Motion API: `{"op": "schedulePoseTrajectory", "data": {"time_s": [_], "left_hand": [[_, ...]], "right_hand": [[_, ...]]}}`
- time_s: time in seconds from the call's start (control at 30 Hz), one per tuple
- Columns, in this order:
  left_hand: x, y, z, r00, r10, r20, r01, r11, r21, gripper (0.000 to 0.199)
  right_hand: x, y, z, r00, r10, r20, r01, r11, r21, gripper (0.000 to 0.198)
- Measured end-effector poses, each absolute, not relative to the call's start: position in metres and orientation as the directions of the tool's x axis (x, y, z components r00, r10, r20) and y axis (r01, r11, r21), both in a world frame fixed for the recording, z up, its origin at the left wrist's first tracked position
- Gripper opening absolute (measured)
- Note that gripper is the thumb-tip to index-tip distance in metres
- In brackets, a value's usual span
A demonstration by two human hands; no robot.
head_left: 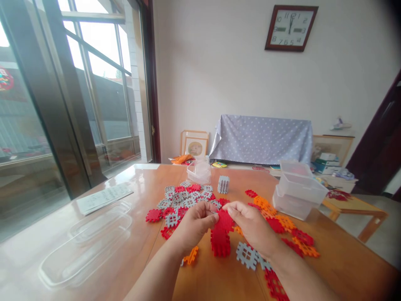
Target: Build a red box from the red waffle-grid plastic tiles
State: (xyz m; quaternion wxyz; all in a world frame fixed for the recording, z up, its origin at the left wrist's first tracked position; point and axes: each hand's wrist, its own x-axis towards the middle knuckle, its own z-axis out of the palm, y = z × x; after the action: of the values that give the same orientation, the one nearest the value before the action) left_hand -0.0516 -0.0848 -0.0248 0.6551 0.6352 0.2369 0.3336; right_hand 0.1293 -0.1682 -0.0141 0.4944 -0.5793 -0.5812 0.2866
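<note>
My left hand [200, 217] is closed in a pinch, its fingertips just above a stack of red interlocking plastic tiles [220, 244]. A sliver of grey shows at those fingertips, too small to name. My right hand [249, 223] is also closed, thumb against forefinger, over the right side of the red stack. Whatever it pinches is hidden by the fingers. Left of my hands spreads a loose heap of grey window tiles [177, 199] and red tiles [153, 215]. By my right wrist lies a grey window tile [246, 255].
Orange tiles [285, 223] and red ones are scattered at the right, before stacked clear plastic boxes [296, 200]. A neat grey tile stack [223, 184] stands farther back, near a clear container [199, 170]. Transparent lids [87, 246] and a printed sheet [105, 199] lie left.
</note>
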Motion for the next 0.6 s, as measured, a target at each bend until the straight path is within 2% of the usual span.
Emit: {"op": "schedulePoseTrajectory", "data": {"time_s": [0.07,0.17,0.27,0.37,0.6], "left_hand": [[-0.052,-0.082,-0.027,0.644,0.761,0.073,-0.116,0.004,0.993,0.026],[-0.052,-0.079,-0.029,0.623,0.782,0.021,-0.091,0.046,0.995,0.024],[-0.052,-0.080,-0.029,0.647,0.762,0.001,-0.086,0.071,0.994,0.024],[-0.055,-0.081,-0.028,0.657,0.754,-0.016,-0.024,0.042,0.999,0.023],[-0.063,-0.072,-0.041,0.589,0.793,-0.158,0.294,-0.027,0.955,0.010]], "right_hand": [[0.129,-0.173,-0.016,0.119,0.949,0.293,0.497,0.199,-0.844,0.042],[0.129,-0.180,-0.013,-0.013,0.930,0.367,0.680,0.277,-0.679,0.048],[0.128,-0.183,-0.010,-0.069,0.925,0.373,0.765,0.289,-0.575,0.047],[0.129,-0.183,-0.010,-0.046,0.938,0.345,0.796,0.243,-0.555,0.049],[0.135,-0.183,-0.020,-0.055,0.981,0.188,0.803,0.155,-0.576,0.053]]}}
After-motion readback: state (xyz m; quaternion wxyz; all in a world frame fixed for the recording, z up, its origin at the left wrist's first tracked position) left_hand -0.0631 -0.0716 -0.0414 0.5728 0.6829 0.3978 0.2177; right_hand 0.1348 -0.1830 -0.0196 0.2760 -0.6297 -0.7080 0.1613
